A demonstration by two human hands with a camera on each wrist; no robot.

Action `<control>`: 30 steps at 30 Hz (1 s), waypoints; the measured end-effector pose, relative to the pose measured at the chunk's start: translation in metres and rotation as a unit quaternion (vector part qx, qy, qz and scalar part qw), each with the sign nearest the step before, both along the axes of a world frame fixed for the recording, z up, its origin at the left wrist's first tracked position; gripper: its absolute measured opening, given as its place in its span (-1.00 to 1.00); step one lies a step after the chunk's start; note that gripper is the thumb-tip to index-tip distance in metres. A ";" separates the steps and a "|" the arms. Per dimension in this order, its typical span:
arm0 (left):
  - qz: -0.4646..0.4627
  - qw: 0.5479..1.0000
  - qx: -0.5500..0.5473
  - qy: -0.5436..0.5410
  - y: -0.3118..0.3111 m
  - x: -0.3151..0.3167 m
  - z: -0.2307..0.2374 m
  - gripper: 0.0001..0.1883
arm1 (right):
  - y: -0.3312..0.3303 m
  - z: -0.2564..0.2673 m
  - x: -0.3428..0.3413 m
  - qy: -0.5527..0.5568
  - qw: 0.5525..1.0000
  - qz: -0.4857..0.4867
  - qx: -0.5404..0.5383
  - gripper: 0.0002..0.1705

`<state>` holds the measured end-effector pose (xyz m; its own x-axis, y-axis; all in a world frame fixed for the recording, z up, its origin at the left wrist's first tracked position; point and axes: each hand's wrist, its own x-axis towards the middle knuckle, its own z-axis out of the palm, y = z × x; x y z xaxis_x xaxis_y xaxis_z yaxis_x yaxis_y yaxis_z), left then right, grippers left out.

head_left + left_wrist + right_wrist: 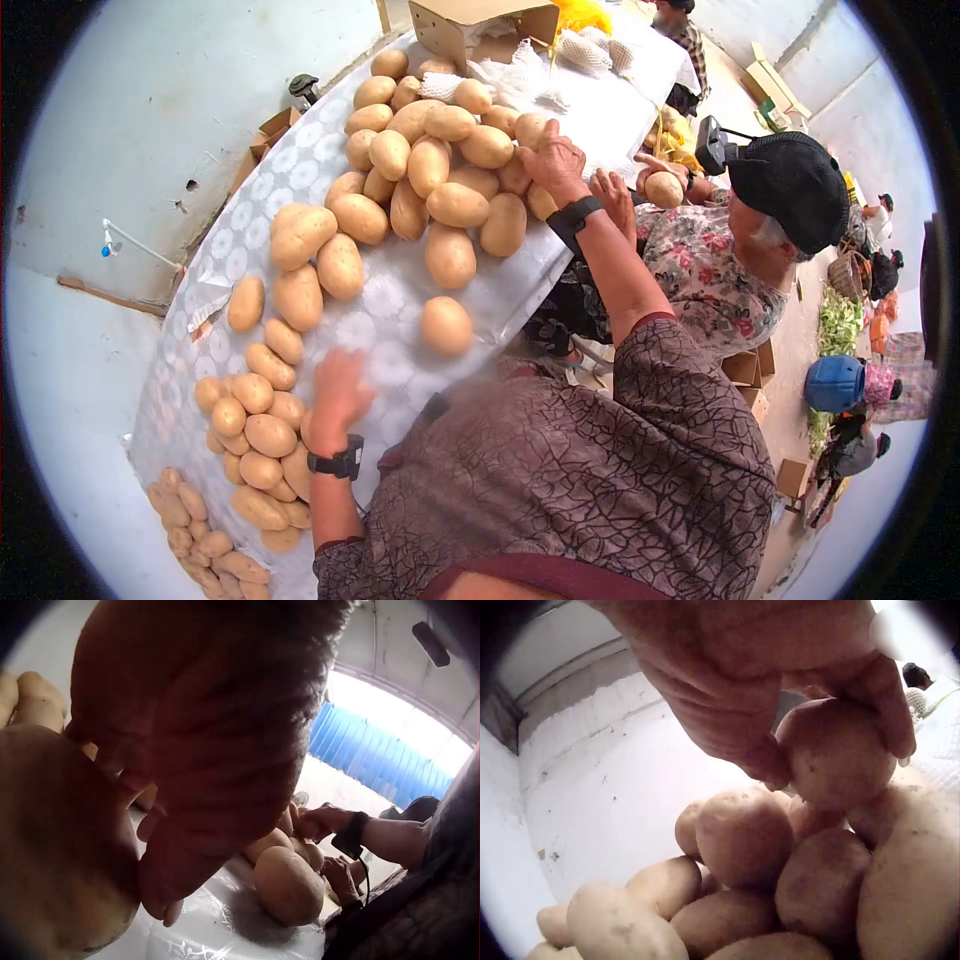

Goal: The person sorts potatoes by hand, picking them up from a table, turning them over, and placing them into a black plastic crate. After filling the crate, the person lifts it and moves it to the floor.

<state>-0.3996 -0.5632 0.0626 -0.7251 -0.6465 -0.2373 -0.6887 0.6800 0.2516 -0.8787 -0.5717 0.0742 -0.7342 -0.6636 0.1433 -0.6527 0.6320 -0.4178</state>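
Observation:
In the head view, my right hand [555, 163] is at the far potato pile [430, 165]. The right wrist view shows its thumb and fingers gripping a round potato [838, 754] on top of other potatoes [745, 836]. My left hand [341, 392] is blurred over the cloth, just beside a nearer cluster of potatoes [268, 435], with nothing seen in it. From the left wrist, its fingers hang loosely beside a large potato [60, 847]. A single potato [446, 326] lies on the cloth between the two hands.
A patterned plastic-covered table [350, 345] runs underneath. More potatoes [205, 540] lie at its near left end. At the far end are a cardboard box [440, 40] and white foam nets [515, 80]. Another person in a black cap [790, 185] holds a potato [663, 189] at the right.

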 end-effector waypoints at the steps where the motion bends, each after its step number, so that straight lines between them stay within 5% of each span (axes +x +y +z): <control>1: 0.034 0.999 0.038 -0.019 0.000 -0.002 0.006 -0.26 | 0.003 -0.003 0.004 0.027 1.000 0.006 0.010 -0.28; 9: 0.084 0.993 0.071 -0.041 -0.003 0.014 -0.007 -0.20 | 0.030 0.004 0.023 0.015 0.999 0.030 0.010 -0.07; 13: 0.091 0.992 0.075 -0.055 0.002 0.017 0.004 -0.06 | 0.048 0.026 0.057 0.083 0.995 0.035 -0.038 -0.17; 15: 0.095 0.990 0.084 -0.053 0.002 0.023 -0.002 -0.02 | 0.061 0.038 0.089 -0.036 0.993 0.113 -0.011 -0.23; 16: 0.081 0.992 0.087 -0.049 0.001 0.026 -0.005 -0.06 | 0.068 0.024 0.106 -0.023 0.977 0.187 -0.102 -0.25; 18: 0.064 0.993 0.089 -0.041 0.001 0.030 -0.009 -0.11 | 0.081 0.023 0.154 -0.048 0.967 0.247 0.045 -0.23; 19: 0.062 0.993 0.084 -0.052 0.000 0.030 -0.010 -0.13 | 0.090 0.009 0.172 -0.008 0.946 0.322 -0.038 -0.20; 21: 0.051 0.994 0.078 -0.059 0.001 0.029 -0.011 -0.16 | 0.098 0.011 0.206 -0.059 0.931 0.348 0.093 -0.02; 30: 0.028 0.997 0.058 -0.043 0.011 0.027 0.008 -0.26 | 0.098 -0.039 0.248 -0.014 0.930 0.354 0.100 0.08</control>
